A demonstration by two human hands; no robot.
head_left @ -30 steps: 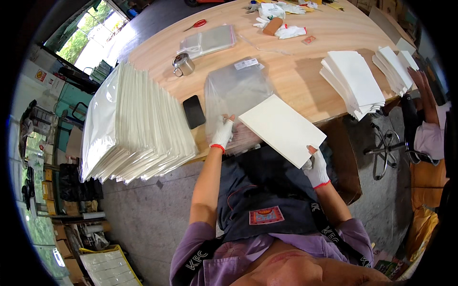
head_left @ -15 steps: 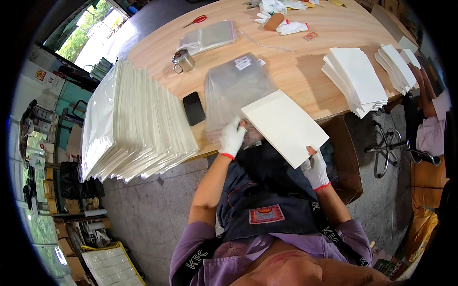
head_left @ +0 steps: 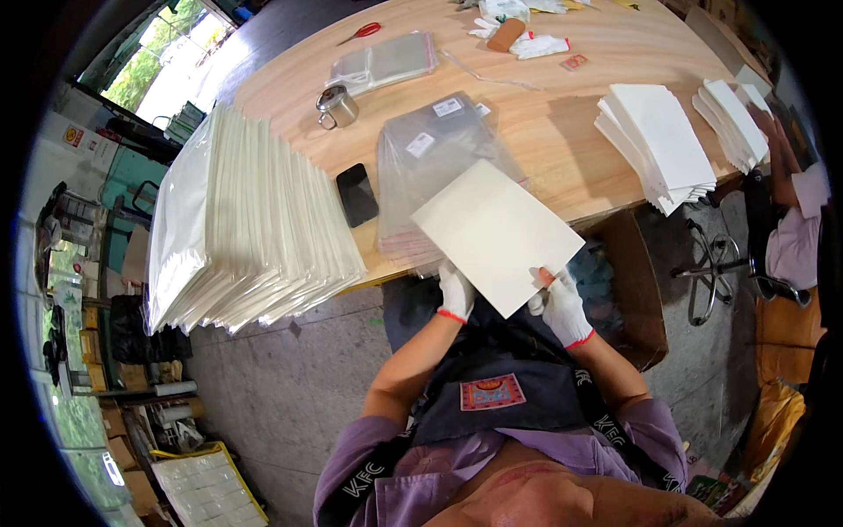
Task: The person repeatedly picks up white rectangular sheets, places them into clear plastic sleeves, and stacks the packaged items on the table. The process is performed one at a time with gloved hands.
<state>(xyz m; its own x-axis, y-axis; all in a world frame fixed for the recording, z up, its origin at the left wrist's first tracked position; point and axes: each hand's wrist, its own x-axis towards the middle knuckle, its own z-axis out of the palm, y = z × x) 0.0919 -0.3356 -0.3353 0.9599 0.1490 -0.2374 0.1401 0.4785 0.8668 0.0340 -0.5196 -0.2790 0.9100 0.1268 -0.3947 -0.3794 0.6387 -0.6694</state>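
A cream-coloured stack of sheets (head_left: 500,233) is held tilted above the near table edge, in front of my body. My right hand (head_left: 566,309), in a white glove with a red cuff, grips its lower right edge, thumb on top. My left hand (head_left: 456,292), gloved alike, is at its lower left edge, with its fingers mostly hidden beneath the sheets. Just beyond lies a pile of clear plastic bags (head_left: 402,180) with white labels, partly covered by the sheets. A black phone (head_left: 357,195) rests left of the bags.
A tall pile of plastic-wrapped sheets (head_left: 255,220) fills the table's left side. White sheet stacks (head_left: 663,145) stand at right, near another person's arm (head_left: 777,145). Farther back are a metal mug (head_left: 337,107), more clear bags (head_left: 386,63) and red-handled scissors (head_left: 364,32). A cardboard box (head_left: 639,299) stands below the edge.
My left hand has left the plastic bags and come to the sheets' lower left edge. The sheets have shifted left with my right hand. A second label now shows on the bags.
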